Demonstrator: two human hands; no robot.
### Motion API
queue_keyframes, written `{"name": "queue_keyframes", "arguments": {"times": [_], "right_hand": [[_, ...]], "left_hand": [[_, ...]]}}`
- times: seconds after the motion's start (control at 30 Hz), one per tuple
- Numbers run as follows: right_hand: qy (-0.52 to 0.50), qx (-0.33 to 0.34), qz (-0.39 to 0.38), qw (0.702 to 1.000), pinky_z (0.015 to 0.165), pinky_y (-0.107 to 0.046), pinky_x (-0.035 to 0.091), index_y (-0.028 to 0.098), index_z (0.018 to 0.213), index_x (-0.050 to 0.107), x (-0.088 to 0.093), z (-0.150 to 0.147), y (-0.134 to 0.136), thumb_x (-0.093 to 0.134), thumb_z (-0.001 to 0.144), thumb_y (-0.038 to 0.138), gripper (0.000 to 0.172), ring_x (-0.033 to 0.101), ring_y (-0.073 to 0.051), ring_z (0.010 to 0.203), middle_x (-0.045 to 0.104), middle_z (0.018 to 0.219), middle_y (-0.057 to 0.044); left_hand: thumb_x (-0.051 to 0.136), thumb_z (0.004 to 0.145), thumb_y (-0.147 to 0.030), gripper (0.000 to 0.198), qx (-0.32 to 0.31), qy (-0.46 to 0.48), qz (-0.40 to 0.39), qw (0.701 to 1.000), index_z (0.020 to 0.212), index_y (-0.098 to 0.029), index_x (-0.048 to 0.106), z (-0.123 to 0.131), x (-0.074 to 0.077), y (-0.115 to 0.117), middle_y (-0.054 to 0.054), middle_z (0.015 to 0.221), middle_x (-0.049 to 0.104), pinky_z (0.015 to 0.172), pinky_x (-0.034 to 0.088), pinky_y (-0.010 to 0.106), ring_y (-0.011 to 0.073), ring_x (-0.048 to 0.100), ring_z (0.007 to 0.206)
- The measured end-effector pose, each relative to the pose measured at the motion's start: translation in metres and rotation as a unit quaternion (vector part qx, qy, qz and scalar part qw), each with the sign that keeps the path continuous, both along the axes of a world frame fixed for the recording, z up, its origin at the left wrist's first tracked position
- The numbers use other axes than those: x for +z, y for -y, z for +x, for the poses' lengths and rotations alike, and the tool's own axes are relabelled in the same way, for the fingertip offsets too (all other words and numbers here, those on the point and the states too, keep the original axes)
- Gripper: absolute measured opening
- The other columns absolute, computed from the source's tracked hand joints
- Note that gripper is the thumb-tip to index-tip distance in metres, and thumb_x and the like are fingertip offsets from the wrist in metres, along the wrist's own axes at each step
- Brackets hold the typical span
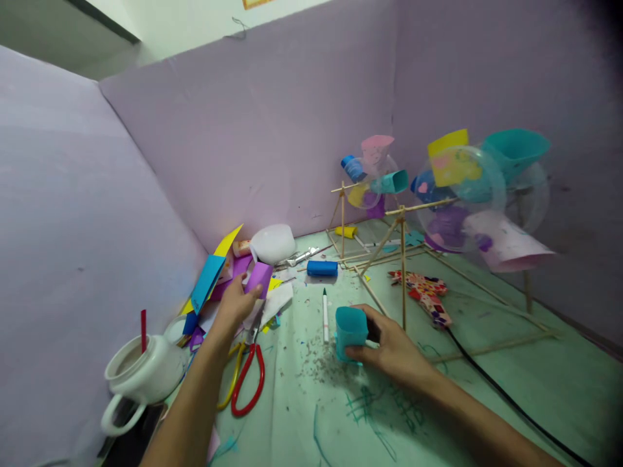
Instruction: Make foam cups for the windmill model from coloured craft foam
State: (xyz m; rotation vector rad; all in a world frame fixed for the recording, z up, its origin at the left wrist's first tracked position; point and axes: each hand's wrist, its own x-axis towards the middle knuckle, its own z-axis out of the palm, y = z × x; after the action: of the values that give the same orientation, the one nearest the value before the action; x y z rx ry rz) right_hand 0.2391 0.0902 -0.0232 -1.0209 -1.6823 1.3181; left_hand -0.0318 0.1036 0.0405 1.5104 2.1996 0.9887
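My right hand grips a teal paper cup, thumb in front and fingers behind, low over the green table cover. At the left, my left hand has its fingers and thumb around the near end of a purple folded paper piece beside a heap of coloured paper. Below that hand lie scissors with one red and one yellow handle. A white marker with a green tip rests between my hands. Behind it is a blue paper roll.
Two stick-frame wheels with paper cups, a near one and a far one, stand at the right. A patterned glue gun with a black cord lies beneath. A white teapot is at left; a white bowl-like piece sits behind.
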Motion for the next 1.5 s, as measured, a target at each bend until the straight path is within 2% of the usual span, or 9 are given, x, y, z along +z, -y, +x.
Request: {"name": "queue_keyframes", "arguments": {"times": [0.13,0.2,0.27,0.4,0.5,0.83,1.23,1.4,1.5], "right_hand": [[-0.018,0.003,-0.022,1.000,0.075,-0.033,0.049,0.021,0.094,0.058,-0.001,-0.001,0.002,0.071,0.057,0.017,0.040,0.063,-0.021,0.079,0.065,0.082,0.000],[-0.025,0.014,-0.026,0.999,0.075,-0.032,0.050,0.020,0.094,0.057,-0.001,-0.001,0.002,0.072,0.056,0.016,0.041,0.063,-0.020,0.079,0.065,0.083,0.000],[-0.031,0.028,-0.023,0.999,0.074,-0.031,0.049,0.019,0.095,0.056,0.000,-0.001,0.003,0.072,0.056,0.014,0.042,0.062,-0.019,0.079,0.064,0.083,0.000],[-0.051,0.042,-0.011,0.998,0.072,-0.028,0.048,0.019,0.094,0.055,0.004,0.001,0.002,0.071,0.056,0.012,0.042,0.061,-0.017,0.078,0.063,0.083,0.001],[-0.048,0.043,-0.006,0.998,0.074,-0.029,0.048,0.019,0.094,0.056,0.005,0.003,0.001,0.071,0.056,0.012,0.042,0.061,-0.017,0.079,0.062,0.084,0.001],[-0.025,0.040,-0.016,0.999,0.075,-0.031,0.048,0.019,0.097,0.057,0.006,0.002,0.001,0.073,0.055,0.012,0.045,0.060,-0.018,0.079,0.062,0.085,-0.001],[-0.054,0.018,-0.039,0.998,0.076,-0.035,0.051,0.018,0.107,0.053,-0.007,0.004,-0.006,0.071,0.062,0.020,0.049,0.062,-0.022,0.087,0.063,0.094,-0.005],[-0.094,-0.039,-0.061,0.993,0.084,-0.039,0.051,0.019,0.132,0.034,-0.024,-0.006,-0.015,0.069,0.067,0.028,0.075,0.062,-0.023,0.096,0.062,0.107,-0.011],[-0.096,-0.060,-0.054,0.992,0.083,-0.039,0.052,0.019,0.134,0.034,-0.027,-0.022,-0.025,0.064,0.073,0.031,0.069,0.063,-0.022,0.096,0.063,0.110,-0.012]], "left_hand": [[0.056,0.078,-0.040,0.061,-0.147,0.162,0.015,0.976,0.131,-0.015,0.042,0.043,-0.022,0.052,0.012,0.123,0.061,0.087,0.049,0.036,0.0255,0.059,0.108],[0.067,0.068,-0.040,0.067,-0.223,0.344,0.036,0.911,0.126,-0.014,0.047,0.061,-0.036,0.071,0.014,0.124,0.060,0.091,0.047,0.038,0.0294,0.056,0.112],[0.073,0.061,-0.036,0.066,-0.229,0.395,0.010,0.890,0.120,-0.014,0.052,0.071,-0.045,0.082,0.013,0.117,0.064,0.088,0.048,0.038,0.0311,0.058,0.107],[0.073,0.058,-0.021,0.059,-0.197,0.312,-0.019,0.929,0.114,-0.018,0.055,0.075,-0.053,0.086,0.008,0.107,0.068,0.081,0.050,0.037,0.0287,0.062,0.096],[0.073,0.060,-0.019,0.055,-0.209,0.222,0.009,0.952,0.112,-0.020,0.054,0.074,-0.053,0.086,0.008,0.114,0.064,0.087,0.048,0.036,0.0270,0.060,0.103],[0.070,0.068,-0.020,0.050,-0.235,0.124,0.063,0.962,0.114,-0.022,0.050,0.074,-0.054,0.090,0.008,0.122,0.058,0.096,0.042,0.036,0.0241,0.055,0.113],[0.072,0.060,-0.015,0.053,-0.182,0.186,0.062,0.963,0.110,-0.020,0.058,0.082,-0.043,0.092,0.009,0.116,0.063,0.093,0.044,0.038,0.0269,0.057,0.108],[0.076,0.058,-0.022,0.063,-0.149,0.278,0.067,0.947,0.115,-0.020,0.050,0.076,-0.059,0.087,0.008,0.112,0.063,0.086,0.047,0.034,0.0264,0.059,0.103],[0.075,0.063,-0.028,0.062,-0.180,0.292,0.090,0.935,0.118,-0.019,0.047,0.070,-0.067,0.086,0.009,0.113,0.060,0.087,0.045,0.034,0.0266,0.056,0.106]]}}
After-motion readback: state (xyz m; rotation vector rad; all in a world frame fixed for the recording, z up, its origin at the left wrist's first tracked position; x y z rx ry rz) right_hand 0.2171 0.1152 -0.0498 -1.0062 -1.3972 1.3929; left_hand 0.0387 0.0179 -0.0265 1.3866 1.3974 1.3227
